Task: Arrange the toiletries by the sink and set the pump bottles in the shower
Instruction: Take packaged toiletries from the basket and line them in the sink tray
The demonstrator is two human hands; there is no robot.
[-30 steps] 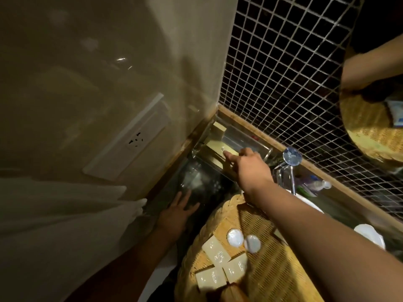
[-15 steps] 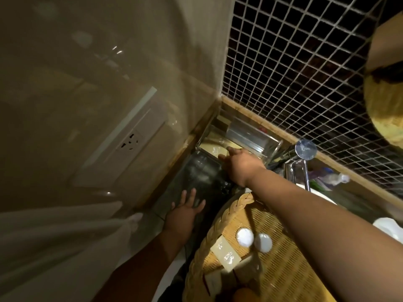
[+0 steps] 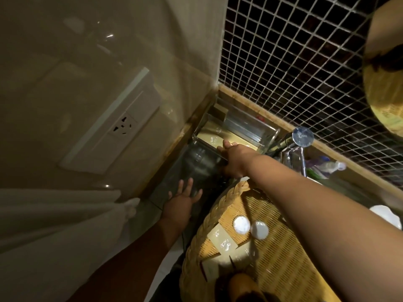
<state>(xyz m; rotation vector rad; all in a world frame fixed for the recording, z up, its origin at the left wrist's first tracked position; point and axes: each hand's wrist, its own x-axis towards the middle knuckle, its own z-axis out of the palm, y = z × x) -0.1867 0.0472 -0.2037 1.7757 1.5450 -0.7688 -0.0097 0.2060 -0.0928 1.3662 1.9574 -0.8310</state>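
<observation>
Dim bathroom corner: beige wall with a socket point(image 3: 123, 127) meets a grid of dark tiles point(image 3: 294, 68), over a dark counter point(image 3: 196, 162).

Right hand point(image 3: 236, 158) reaches into the corner, fingertips at the front edge of a clear plastic tray point(image 3: 248, 127). Whether the fingers pinch anything I cannot tell; they curl downward and hide what is under them. Just beyond the fingertips, a pale flat packet point(image 3: 212, 139) lies inside the tray, likely a toiletry being squared against the tray wall so it sits neatly.

Left hand point(image 3: 182, 203) rests flat on the counter below and to the near side of the tray, fingers spread, holding nothing; it seems a brace for the long reach.

Under the right forearm sits a woven basket point(image 3: 226, 199), kept close as the supply. It carries more packets point(image 3: 221, 241) and two round white caps point(image 3: 241, 224). Past the right wrist stands a chrome tap point(image 3: 302, 138), with a small bottle point(image 3: 331, 166) lying behind it.

No pump bottles are visible here; that part looks undone.
</observation>
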